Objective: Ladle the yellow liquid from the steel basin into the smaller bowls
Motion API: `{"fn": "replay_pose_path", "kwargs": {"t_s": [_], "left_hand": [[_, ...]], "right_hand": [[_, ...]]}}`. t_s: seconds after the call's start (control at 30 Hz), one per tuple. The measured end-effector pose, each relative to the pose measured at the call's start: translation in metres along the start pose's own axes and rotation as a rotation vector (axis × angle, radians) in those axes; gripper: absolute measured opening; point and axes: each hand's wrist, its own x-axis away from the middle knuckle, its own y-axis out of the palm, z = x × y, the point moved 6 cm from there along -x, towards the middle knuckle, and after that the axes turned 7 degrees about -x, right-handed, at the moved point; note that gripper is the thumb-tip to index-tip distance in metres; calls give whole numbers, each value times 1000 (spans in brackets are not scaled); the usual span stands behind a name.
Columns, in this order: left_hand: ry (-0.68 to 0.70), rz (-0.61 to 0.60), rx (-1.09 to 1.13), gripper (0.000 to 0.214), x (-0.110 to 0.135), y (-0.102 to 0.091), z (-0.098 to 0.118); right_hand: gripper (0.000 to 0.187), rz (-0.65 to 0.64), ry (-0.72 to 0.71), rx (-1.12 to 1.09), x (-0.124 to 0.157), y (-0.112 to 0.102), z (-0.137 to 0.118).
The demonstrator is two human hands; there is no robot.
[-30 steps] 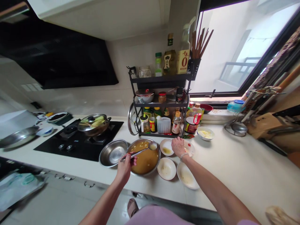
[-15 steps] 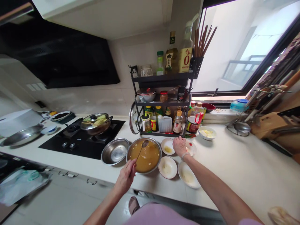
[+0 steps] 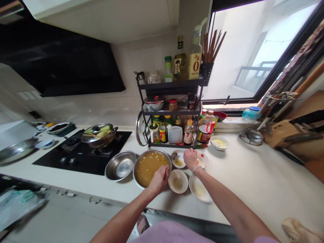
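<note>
My left hand is closed around the handle of a metal spoon, whose bowl end is at a small white bowl with some yellowish liquid in it. My right hand grips that small bowl's right rim. A large metal basin of brown liquid with pale bits floating in it stands under and left of my left hand. Nearer to me are two white bowls with residue inside. Partly behind my right hand sits a white dish with a red pattern.
Left of the basin is a bare metal bowl, then a black stove carrying a lidded pan. A black rack of bottles and jars stands behind. Farther right are a bowl of pale yellow pieces and a knife block.
My left hand has moved right, carrying the spoon from over the basin to the small bowl. My right hand has stayed at the small bowl. The view has shifted slightly.
</note>
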Motion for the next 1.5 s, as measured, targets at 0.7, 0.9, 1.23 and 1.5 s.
{"fn": "replay_pose_path", "kwargs": {"t_s": [0.7,0.9,1.23,1.5], "left_hand": [[-996,319,1111,13,5,19,-52],[-945,375,1121,19,10,-13,-55],[-872,426,970,35,45,-76,-62],[-605,250,418,35,77,-101,-53]], "right_hand": [[12,7,71,-19,5,6,9],[12,15,70,-20,5,8,10],[13,28,65,-17,3,9,10],[14,38,41,-14,3,11,9]]}}
